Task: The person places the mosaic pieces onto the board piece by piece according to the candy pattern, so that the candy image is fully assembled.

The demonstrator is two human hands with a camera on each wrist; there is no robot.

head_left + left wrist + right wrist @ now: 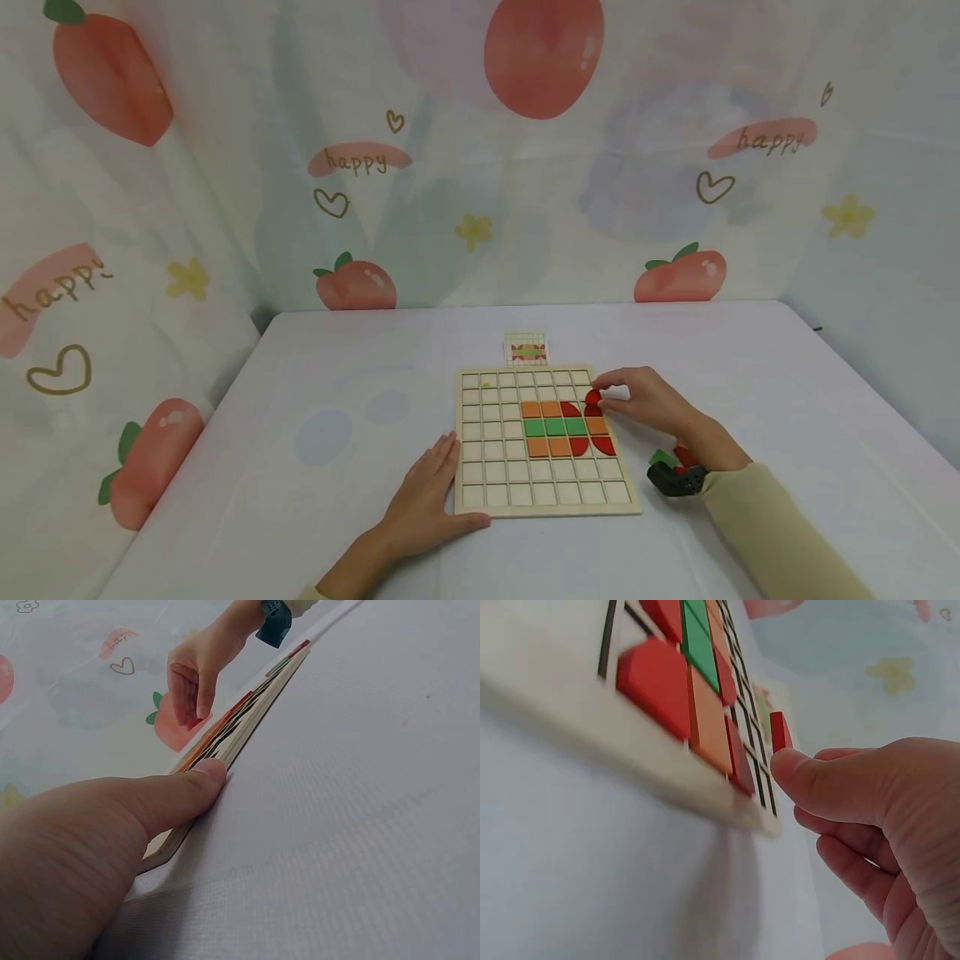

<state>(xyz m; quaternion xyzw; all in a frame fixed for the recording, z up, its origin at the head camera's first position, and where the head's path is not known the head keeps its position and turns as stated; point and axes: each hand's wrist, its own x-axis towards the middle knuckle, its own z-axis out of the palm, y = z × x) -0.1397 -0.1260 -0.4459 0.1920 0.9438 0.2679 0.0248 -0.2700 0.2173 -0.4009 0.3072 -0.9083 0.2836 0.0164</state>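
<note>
A square wooden grid board (547,509) lies flat on the table. My right hand (660,404) is over its right edge, pinching a red piece (780,729) between thumb and fingertips. Below that piece, another red piece (739,761) sits in the grid beside an orange square (709,724). More orange squares, green squares (555,427) and red pieces with rounded sides (579,447) fill neighbouring cells. At the board's lower left corner, my left hand (423,508) has its fingers extended along the left side and its thumb on the front edge.
A small card (527,350) printed with a coloured grid pattern lies just behind the board. Loose green (663,458) and red (685,456) pieces are on the table to the right, partly hidden by the black wrist device (677,481). A printed cloth (540,208) hangs behind the table.
</note>
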